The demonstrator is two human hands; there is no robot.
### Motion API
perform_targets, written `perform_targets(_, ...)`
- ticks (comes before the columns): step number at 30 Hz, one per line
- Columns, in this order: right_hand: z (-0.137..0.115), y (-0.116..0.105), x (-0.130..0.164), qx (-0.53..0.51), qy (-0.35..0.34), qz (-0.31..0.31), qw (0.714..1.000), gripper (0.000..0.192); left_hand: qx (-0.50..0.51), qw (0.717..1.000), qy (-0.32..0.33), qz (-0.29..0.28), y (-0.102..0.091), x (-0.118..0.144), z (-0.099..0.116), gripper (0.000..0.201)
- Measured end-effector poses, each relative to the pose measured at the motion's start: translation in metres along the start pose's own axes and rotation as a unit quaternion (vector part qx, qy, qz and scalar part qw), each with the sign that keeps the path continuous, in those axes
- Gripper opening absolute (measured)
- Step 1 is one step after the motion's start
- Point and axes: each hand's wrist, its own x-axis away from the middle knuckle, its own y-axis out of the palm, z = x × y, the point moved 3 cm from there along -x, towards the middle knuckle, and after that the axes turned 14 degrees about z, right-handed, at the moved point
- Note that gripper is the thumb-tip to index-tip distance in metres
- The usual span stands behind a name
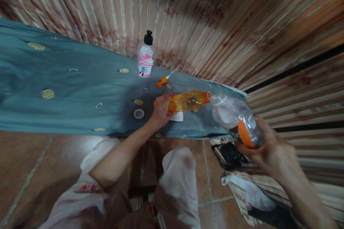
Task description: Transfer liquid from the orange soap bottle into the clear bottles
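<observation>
My left hand (162, 111) is wrapped round the base of an orange see-through spray bottle (188, 101), tilted so that its open neck points right. My right hand (268, 146) grips a clear plastic bottle (233, 116) with an orange and black label, tipped so that its open mouth faces left. The two mouths meet or nearly meet; I cannot tell whether they touch. An orange spray head (162, 81) with a thin tube lies behind the orange bottle. Near my left wrist is a small round clear cap (139, 113). Something white and flat (177, 116) shows under the orange bottle.
A clear pump bottle (146, 61) with a black top and pink label stands at the back of the blue-green cloth (72, 89). Pleated curtain (182, 18) hangs behind and on the right. A black bag (229, 155) lies below the right end.
</observation>
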Motion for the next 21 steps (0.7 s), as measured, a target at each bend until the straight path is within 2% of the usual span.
perform_targets(14, 0.0034, 0.0015, 0.0014, 0.001, -0.004, -0.004, 1.0, 0.079, 0.015, 1.0, -0.011, -0.013, -0.0047, -0.0016, 0.0045, 0.063)
perform_targets(21, 0.0007, 0.0004, 0.0015, 0.002, 0.0, -0.003, 1.0, 0.078, 0.0, 1.0, -0.003, 0.006, 0.0001, 0.0009, 0.0016, 0.064)
